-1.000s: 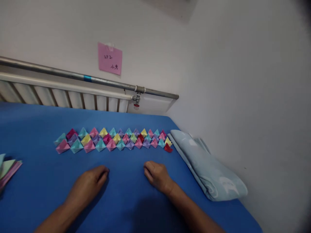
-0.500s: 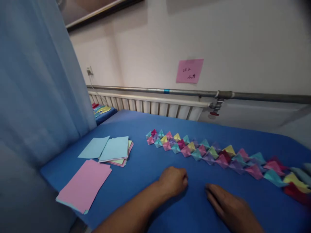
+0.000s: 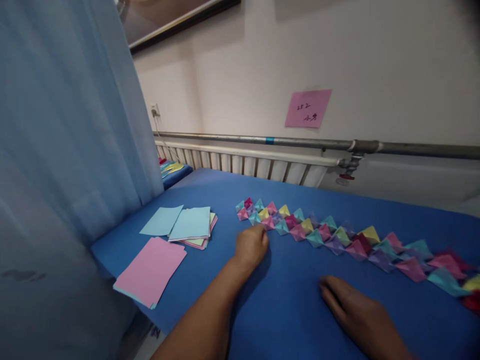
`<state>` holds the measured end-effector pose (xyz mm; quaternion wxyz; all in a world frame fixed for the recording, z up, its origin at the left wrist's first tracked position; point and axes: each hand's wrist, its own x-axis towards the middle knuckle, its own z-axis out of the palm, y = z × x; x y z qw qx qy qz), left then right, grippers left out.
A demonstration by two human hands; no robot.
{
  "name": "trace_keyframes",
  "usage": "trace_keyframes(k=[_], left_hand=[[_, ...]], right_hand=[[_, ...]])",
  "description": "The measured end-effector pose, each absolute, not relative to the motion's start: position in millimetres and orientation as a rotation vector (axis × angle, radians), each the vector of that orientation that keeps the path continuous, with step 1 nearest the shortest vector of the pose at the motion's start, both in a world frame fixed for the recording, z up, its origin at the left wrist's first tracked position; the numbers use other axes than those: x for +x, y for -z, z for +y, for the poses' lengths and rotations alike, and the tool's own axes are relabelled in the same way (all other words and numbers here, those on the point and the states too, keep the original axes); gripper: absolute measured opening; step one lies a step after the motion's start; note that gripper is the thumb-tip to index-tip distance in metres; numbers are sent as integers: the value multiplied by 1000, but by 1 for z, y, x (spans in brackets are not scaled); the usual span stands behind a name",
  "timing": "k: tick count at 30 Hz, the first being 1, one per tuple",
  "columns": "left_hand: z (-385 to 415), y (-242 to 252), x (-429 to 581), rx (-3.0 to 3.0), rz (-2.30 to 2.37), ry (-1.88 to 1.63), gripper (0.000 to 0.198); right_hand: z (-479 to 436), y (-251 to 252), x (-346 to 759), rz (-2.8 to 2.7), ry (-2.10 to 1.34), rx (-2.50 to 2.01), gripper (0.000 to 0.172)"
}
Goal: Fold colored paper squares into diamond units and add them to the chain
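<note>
A long band of small folded paper shapes [image 3: 337, 237] in pink, teal, yellow and purple lies across the blue table [image 3: 285, 310]. My left hand [image 3: 252, 246] hovers just in front of the band's left end, fingers curled in, nothing visible in them. My right hand [image 3: 354, 312] rests flat on the table nearer to me, fingers stretched out, holding nothing. Left of my left hand lie a stack of coloured paper sheets [image 3: 191, 226], a loose light-blue sheet [image 3: 161, 220] and a pink pile [image 3: 150, 270].
A light-blue curtain [image 3: 63, 140] hangs at the left, close to the table's corner. Behind the table run a white radiator [image 3: 255, 165] and a metal pipe [image 3: 337, 145]. A pink note [image 3: 307, 108] is stuck on the wall. More coloured paper [image 3: 170, 167] lies beyond the curtain.
The view swung left, then a little further in. My left hand moved forward and left toward the band's left end. My right hand stayed flat on the table.
</note>
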<state>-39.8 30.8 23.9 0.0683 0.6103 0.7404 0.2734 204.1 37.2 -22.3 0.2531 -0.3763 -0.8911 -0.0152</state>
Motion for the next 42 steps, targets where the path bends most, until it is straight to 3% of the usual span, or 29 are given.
trace_keyframes(k=[7,12,25,37,42], left_hand=[[6,-24,-108,1414,2803,-1091,31],[-16,-15,-140,1146,3003,-1034,33],[-17,-11,-158,1001,2887,-779,58],[-23,-4,-184,815,2781,-1072,43],[-25,-4,-187,753,2826,-1178,45]], right_hand=[[37,22,206,-2412,-7,-1050,30],[37,22,206,-2417,-20,-1031,28],[33,16,204,-2412,2,-1026,28],[36,20,206,-2440,-103,-1108,26],[37,22,206,-2431,-166,-1116,28]])
